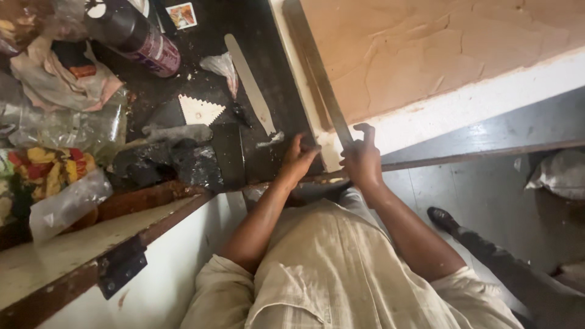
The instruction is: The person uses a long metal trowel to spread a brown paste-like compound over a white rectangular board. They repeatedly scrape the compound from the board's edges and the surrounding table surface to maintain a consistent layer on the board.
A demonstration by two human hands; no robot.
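Steel, long and flat, the straightedge (317, 76) lay along the left edge of a freshly plastered tan wall panel (439, 49), running from the top of the frame down to the person's hands. The right hand (361, 161) was curled around its lower end, index finger hooked over the blade and the other fingers closed on it. The left hand (297, 159) sat just beside it, fingers bent and tips pressed to the pale corner strip (292, 67) next to the blade; whether it actually gripped the tool could not be told. Both forearms reached up from a cream short-sleeved shirt (329, 268).

To the left of the hands, a dark, mortar-spattered ledge (268, 55) carried loose tools: a narrow flat metal blade (250, 82) lying on a slant, a notched triangular spreader (200, 111), a crumpled clear plastic bag (220, 66) and a dark spray can (137, 35) on its side. Rags and wrappers (58, 85) crowded the far left, hemming in that side of the ledge. Below them ran a white cabinet panel with a black hinge (122, 266). At right, under the white border of the wall, a black shoe (443, 218) showed on the grey floor (487, 195), and a pale sack (560, 173) lay near the frame's edge.
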